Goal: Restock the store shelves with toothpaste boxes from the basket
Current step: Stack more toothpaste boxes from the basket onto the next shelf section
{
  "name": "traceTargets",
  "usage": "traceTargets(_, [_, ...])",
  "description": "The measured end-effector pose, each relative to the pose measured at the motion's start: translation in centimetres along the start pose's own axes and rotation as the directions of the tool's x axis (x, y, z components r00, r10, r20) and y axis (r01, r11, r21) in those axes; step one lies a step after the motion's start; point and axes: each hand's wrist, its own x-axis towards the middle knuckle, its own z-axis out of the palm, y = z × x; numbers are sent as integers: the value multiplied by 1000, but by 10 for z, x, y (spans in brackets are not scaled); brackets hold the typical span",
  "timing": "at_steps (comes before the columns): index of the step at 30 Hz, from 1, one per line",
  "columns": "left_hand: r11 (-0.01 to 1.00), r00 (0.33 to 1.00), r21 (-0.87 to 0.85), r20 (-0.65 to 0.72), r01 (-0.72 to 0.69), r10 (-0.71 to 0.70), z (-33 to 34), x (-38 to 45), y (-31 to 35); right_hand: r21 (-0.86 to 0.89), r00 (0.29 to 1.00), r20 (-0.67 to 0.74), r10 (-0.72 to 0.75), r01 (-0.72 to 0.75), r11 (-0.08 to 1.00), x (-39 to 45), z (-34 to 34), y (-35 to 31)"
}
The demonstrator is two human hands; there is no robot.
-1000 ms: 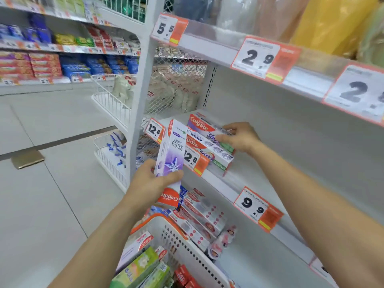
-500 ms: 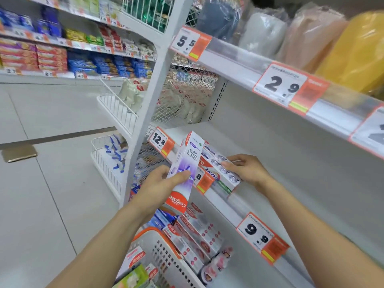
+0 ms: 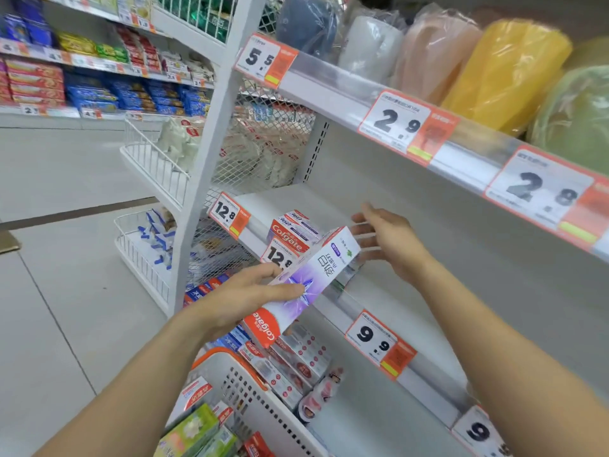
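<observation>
Nearest the camera, at the bottom edge, a white perforated plastic basket (image 3: 263,400) with an orange rim holds flat cardboard toothpaste boxes (image 3: 194,430), green and red ones jumbled together. Just above it the left hand (image 3: 237,301) is clamped around a long glossy white-and-purple Colgate box (image 3: 306,285), thumb across its face, the box tilted with its red end down and its far end reaching toward the middle shelf (image 3: 412,285). Beyond, the right hand (image 3: 389,242) hovers over that smooth white metal shelf with fingers spread and nothing in it, close to the box's upper end. Behind the box, red-and-white Colgate 360 boxes (image 3: 293,229) lie stacked at the shelf's front edge, beside orange-and-white price tags (image 3: 227,212). Farther up, plastic-wrapped rolls (image 3: 504,70) in yellow, peach and white line the top shelf.
</observation>
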Motion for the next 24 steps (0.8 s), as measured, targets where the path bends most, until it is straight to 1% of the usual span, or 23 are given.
traceTargets(1, [999,999,36,51,-10,8,3,0,-1,-21,995,71,66,-65,998,-14,-7,-9])
traceTargets(2, [998,994,63,105,-4,-3,7,0,-1,-105,983,143,114,-99,990,-27,-17,-13])
traceTargets(4, [995,977,83,199,64,-79,17,1,-4,-271,943,287,169,-89,958,-53,-38,-12])
traceTargets(6, [985,949,106,272,138,-162,29,2,-8,-337,892,400,210,-70,939,-81,-61,0])
traceTargets(7, [978,931,123,305,170,-200,36,1,-9,-340,877,425,225,-76,937,-94,-74,9])
traceTargets(9, [970,888,112,391,215,-242,55,0,-14,-323,883,421,205,-66,944,-123,-100,24])
traceTargets(11, [957,847,84,448,278,-286,73,-1,-20,-270,914,381,139,-34,962,-152,-128,37])
traceTargets(13, [937,795,134,498,322,-345,93,-1,-28,-161,939,334,85,-32,986,-185,-157,50])
traceTargets(15, [917,734,170,555,360,-391,120,-6,-37,-113,965,260,30,-1,994,-221,-183,65])
traceTargets(16, [915,728,154,563,372,-391,136,-10,-42,-126,977,212,3,24,992,-239,-194,74])
traceTargets(17, [918,744,122,550,377,-379,153,-14,-47,-135,985,171,-21,44,990,-256,-206,82])
traceTargets(18, [927,776,88,521,364,-354,170,-17,-51,-134,990,136,-34,52,990,-272,-218,92])
traceTargets(19, [945,812,80,492,318,-315,187,-21,-54,-122,993,118,-28,42,992,-288,-231,101])
traceTargets(20, [966,840,111,478,233,-258,203,-23,-57,-105,993,122,-4,17,994,-303,-244,110])
traceTargets(21, [977,860,180,476,111,-185,218,-24,-57,-81,991,133,34,-23,996,-317,-256,117])
traceTargets(22, [970,870,244,481,-17,-106,232,-25,-55,-65,986,147,75,-66,996,-331,-267,123])
traceTargets(23, [951,871,286,490,-115,-42,245,-25,-52,-73,980,163,111,-101,992,-344,-277,128])
traceTargets(24, [937,864,299,503,-180,5,258,-26,-49,-104,974,177,140,-123,987,-355,-286,133])
